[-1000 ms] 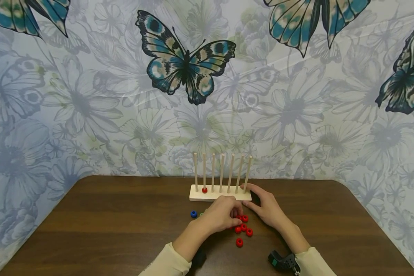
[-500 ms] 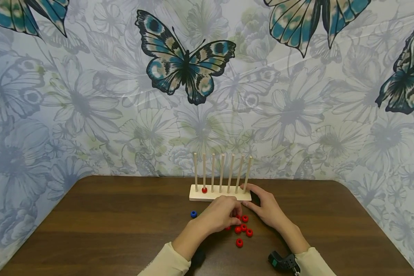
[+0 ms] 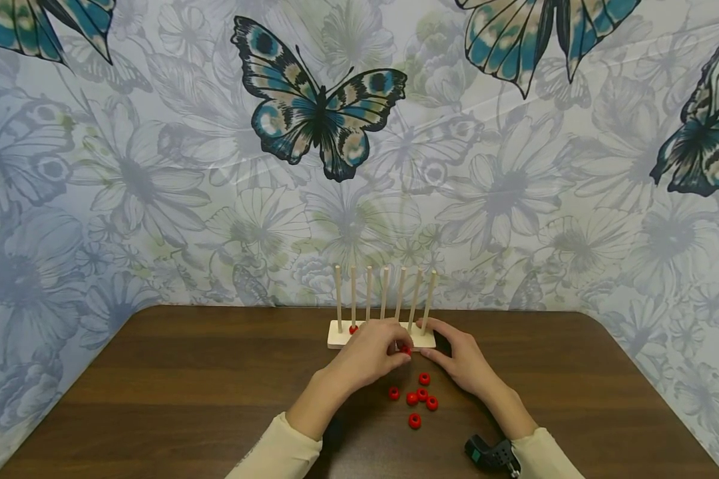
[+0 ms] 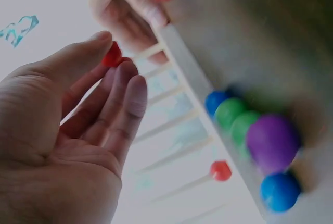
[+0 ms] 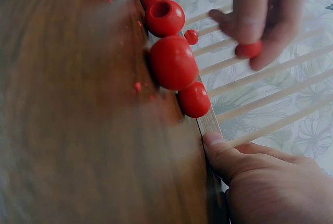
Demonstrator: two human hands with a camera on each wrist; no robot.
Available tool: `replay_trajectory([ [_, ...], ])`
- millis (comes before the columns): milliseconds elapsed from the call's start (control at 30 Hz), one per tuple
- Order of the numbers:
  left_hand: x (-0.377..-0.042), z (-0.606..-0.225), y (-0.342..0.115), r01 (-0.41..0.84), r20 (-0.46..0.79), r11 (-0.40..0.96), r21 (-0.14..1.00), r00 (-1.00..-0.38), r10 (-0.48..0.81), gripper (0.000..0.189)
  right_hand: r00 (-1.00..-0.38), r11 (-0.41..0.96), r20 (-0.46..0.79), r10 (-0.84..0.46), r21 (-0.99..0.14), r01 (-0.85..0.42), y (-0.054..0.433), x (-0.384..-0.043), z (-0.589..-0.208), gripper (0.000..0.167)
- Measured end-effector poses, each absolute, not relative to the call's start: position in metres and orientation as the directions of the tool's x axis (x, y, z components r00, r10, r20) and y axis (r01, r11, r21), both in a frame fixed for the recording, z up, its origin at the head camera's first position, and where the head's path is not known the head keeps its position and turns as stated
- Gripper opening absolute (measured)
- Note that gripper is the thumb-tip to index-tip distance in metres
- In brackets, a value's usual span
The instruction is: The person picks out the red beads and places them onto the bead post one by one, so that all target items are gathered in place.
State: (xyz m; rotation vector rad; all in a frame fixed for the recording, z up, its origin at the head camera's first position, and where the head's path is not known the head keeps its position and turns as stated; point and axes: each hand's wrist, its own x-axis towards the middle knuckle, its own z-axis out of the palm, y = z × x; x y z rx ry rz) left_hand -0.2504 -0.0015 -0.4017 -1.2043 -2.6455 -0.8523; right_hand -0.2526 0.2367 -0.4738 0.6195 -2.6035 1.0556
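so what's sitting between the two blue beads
Two green beads and a purple bead lie between the blue beads. That shows in the left wrist view.

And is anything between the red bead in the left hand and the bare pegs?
Nothing visible stands between: the left hand pinches the red bead in front of the pegs. The right hand grips the stand at its right end.

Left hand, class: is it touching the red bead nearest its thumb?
Touching: the left wrist view shows the left hand pinching the red bead between thumb and fingers.
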Motion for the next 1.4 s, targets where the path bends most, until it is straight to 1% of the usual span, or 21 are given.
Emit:
replay_trajectory([
  [167, -0.253, -0.384, -0.015, 0.732, 0.469, 0.502, 0.461, -0.681, 0.562, 0.013, -0.875, 0.653, 0.389, -0.287, -0.589, -0.476, 0.237, -0.253, -0.474, 0.054],
  [400, -0.261, -0.36, -0.039, 0.726, 0.678, 0.463, 0.508, -0.668, 0.305, 0.016, -0.881, 0.666, 0.377, -0.285, -0.583, -0.465, 0.238, -0.252, -0.473, 0.054],
  [533, -0.267, -0.353, -0.052, 0.721, 0.751, 0.466, 0.513, -0.64, 0.164, 0.018, -0.887, 0.677, 0.369, -0.278, -0.58, -0.454, 0.239, -0.251, -0.473, 0.055],
  [633, -0.271, -0.352, -0.057, 0.721, 0.78, 0.471, 0.508, -0.617, 0.104, 0.018, -0.89, 0.679, 0.367, -0.269, -0.583, -0.446, 0.24, -0.25, -0.473, 0.055],
  [800, -0.275, -0.35, -0.056, 0.725, 0.795, 0.468, 0.505, -0.602, 0.075, 0.016, -0.883, 0.677, 0.385, -0.269, -0.577, -0.458, 0.241, -0.249, -0.473, 0.054],
  [1033, -0.279, -0.348, -0.052, 0.717, 0.795, 0.498, 0.488, -0.601, 0.086, 0.016, -0.88, 0.668, 0.387, -0.275, -0.581, -0.464, 0.239, -0.25, -0.475, 0.054],
  [1267, -0.284, -0.347, -0.053, 0.673, 0.768, 0.542, 0.503, -0.636, 0.078, 0.017, -0.889, 0.661, 0.361, -0.282, -0.598, -0.453, 0.238, -0.252, -0.472, 0.055],
  [1400, -0.285, -0.349, -0.053, 0.666, 0.762, 0.552, 0.501, -0.643, 0.083, 0.018, -0.891, 0.668, 0.359, -0.279, -0.594, -0.448, 0.237, -0.252, -0.472, 0.054],
])
